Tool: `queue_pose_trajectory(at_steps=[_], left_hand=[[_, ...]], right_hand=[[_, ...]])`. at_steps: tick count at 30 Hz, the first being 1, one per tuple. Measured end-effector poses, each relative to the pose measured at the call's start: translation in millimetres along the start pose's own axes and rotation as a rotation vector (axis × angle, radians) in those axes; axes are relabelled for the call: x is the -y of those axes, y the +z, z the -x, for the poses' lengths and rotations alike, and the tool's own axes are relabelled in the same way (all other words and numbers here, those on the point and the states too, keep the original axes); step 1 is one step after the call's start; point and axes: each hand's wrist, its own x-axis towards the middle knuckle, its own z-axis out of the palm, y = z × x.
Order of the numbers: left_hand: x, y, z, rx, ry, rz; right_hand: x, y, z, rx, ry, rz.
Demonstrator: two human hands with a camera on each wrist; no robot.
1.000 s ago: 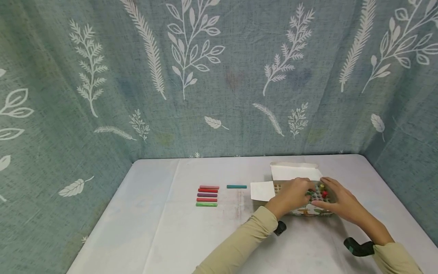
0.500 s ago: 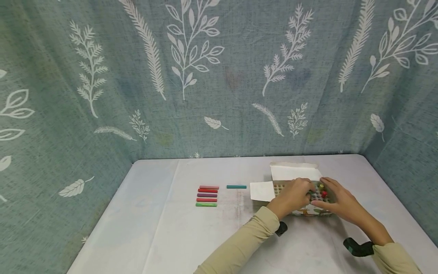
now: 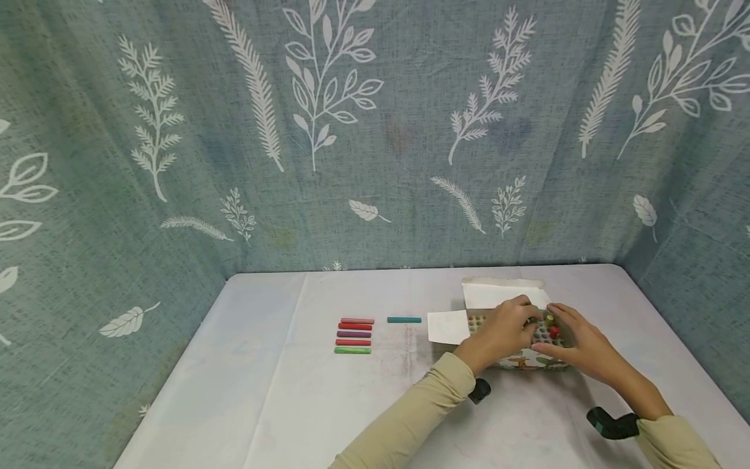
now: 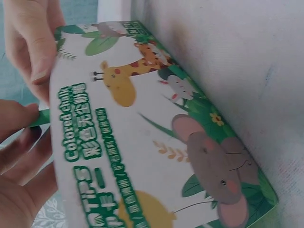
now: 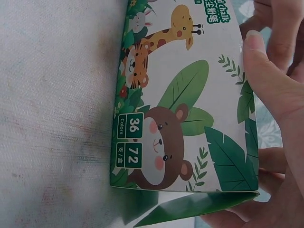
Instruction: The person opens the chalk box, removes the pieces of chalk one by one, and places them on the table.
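Observation:
A printed chalk box [image 3: 527, 359] stands with its lid open at the right of the table. My left hand [image 3: 501, 330] is over the box, and in the left wrist view its thumb and finger pinch a green chalk stick [image 4: 42, 118] at the top edge. My right hand [image 3: 588, 342] grips the box's right end, its thumb at the front rim in the right wrist view and its other fingers round the far side. Inside the box, chalk ends fill a holed holder, and a red chalk [image 3: 554, 332] and a yellow chalk [image 3: 551, 319] stick up between the hands.
Left of the box, pink, red, purple and green chalk sticks [image 3: 354, 335] lie stacked in a row, with a teal chalk stick [image 3: 404, 320] beside them. A white side flap [image 3: 448, 327] and the raised lid [image 3: 505, 294] spread outward. A patterned curtain [image 3: 375, 130] hangs behind the table.
My left hand has risen slightly, drawing its fingertips up from the holder with the green chalk stick. My right hand stays at the box's right end.

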Motion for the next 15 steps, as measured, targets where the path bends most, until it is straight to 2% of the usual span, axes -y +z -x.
queue_pose_trajectory(at_steps=[15], left_hand=[[4.5,-19.1,7.6,-0.114,-0.061,0.188]], right_hand=[[0.9,1.2,-0.4,0.004,0.017,0.006]])
